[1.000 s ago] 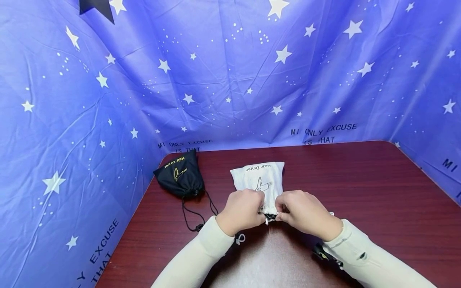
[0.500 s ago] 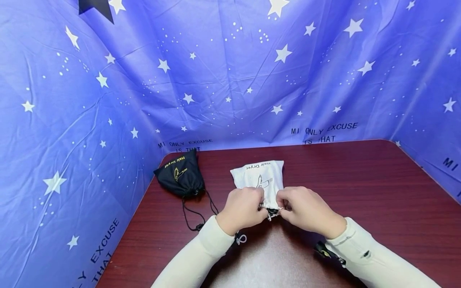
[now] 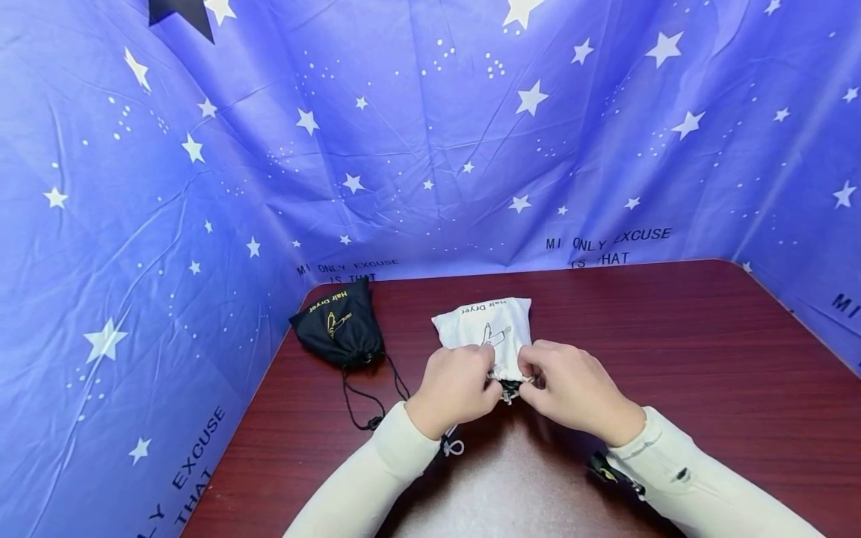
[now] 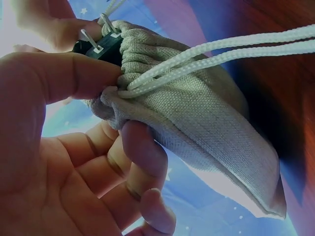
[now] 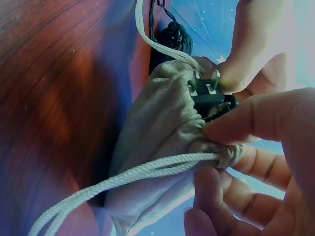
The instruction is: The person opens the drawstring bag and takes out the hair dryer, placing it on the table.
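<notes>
Starry blue curtains (image 3: 403,134) surround a reddish-brown wooden table (image 3: 673,329).

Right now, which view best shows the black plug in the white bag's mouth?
Right wrist: the black plug shows its prongs and much of its body. Left wrist shows prongs too, but the left hand hides part; head gives a small dark patch.

Black plug (image 5: 206,103) partly hidden inside the white bag (image 3: 464,323), white cords (image 4: 246,40) cut off by left-wrist view's edge
</notes>
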### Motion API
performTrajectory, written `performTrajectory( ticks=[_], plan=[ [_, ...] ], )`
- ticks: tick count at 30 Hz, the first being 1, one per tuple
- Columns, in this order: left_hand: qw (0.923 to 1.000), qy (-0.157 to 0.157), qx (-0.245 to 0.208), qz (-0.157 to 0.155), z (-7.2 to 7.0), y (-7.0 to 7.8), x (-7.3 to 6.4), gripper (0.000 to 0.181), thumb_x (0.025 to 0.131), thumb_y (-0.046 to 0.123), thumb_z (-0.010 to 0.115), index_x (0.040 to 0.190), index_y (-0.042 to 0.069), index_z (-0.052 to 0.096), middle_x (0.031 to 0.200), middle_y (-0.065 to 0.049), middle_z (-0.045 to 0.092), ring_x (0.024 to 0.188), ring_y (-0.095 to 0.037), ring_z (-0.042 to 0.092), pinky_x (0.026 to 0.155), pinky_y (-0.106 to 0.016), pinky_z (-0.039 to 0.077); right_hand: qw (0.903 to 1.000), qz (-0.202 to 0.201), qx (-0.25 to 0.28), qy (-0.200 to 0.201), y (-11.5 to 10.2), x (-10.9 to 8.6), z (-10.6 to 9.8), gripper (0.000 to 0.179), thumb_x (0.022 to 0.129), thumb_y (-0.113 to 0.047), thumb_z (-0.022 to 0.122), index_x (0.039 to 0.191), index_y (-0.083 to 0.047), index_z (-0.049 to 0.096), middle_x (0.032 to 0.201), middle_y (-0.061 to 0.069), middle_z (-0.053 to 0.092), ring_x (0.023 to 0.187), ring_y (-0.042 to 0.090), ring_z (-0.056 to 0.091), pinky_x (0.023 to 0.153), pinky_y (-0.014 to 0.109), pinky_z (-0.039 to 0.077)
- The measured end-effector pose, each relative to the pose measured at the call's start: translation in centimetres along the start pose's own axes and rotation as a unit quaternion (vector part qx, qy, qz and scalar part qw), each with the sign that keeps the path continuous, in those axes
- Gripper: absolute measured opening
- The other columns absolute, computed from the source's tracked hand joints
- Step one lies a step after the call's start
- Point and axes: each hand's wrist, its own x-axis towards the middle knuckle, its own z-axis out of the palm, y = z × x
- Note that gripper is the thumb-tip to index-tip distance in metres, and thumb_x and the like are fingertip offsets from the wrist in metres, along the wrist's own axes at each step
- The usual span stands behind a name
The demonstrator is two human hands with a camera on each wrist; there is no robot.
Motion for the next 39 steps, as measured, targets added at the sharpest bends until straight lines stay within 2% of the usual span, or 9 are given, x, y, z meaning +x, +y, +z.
performTrajectory(
  ticks=[9, 24, 39],
  plan=[
    [0.9998, -0.014, 0.008, -0.01, 0.16, 0.03, 0.06, 0.029, 0.073, 0.03, 0.073, 0.071, 0.021, 0.046, 0.062, 0.01, 0.048, 0.051, -0.012, 0.053, 0.044, -0.032, 0.037, 0.9998, 0.005, -0.003, 0.019, -0.21, -0.04, 0.2, 0.029, 0.067, -0.014, 0.074, 0.07, -0.025, 0.048, 0.067, -0.016, 0.038, 0.055, 0.004, 0.037, 0.048, 0.024, 0.031],
    [0.9995, -0.028, 0.003, -0.016, 0.3, 0.0, -0.02, 0.029, 0.072, 0.03, 0.074, 0.074, 0.02, 0.047, 0.064, 0.01, 0.048, 0.053, -0.011, 0.054, 0.043, -0.032, 0.036, 0.9996, 0.015, -0.015, 0.018, -0.23, -0.15, 0.26, 0.03, 0.067, -0.014, 0.074, 0.071, -0.025, 0.046, 0.067, -0.015, 0.038, 0.054, 0.005, 0.036, 0.047, 0.026, 0.03],
    [0.9984, -0.051, -0.002, -0.024, 0.43, 0.04, 0.01, 0.029, 0.073, 0.029, 0.076, 0.075, 0.021, 0.049, 0.066, 0.01, 0.051, 0.054, -0.01, 0.053, 0.043, -0.033, 0.035, 0.9985, 0.044, -0.032, 0.008, -0.46, -0.13, 0.17, 0.029, 0.068, -0.016, 0.073, 0.072, -0.027, 0.047, 0.069, -0.013, 0.041, 0.053, 0.009, 0.038, 0.045, 0.029, 0.03]
  ],
)
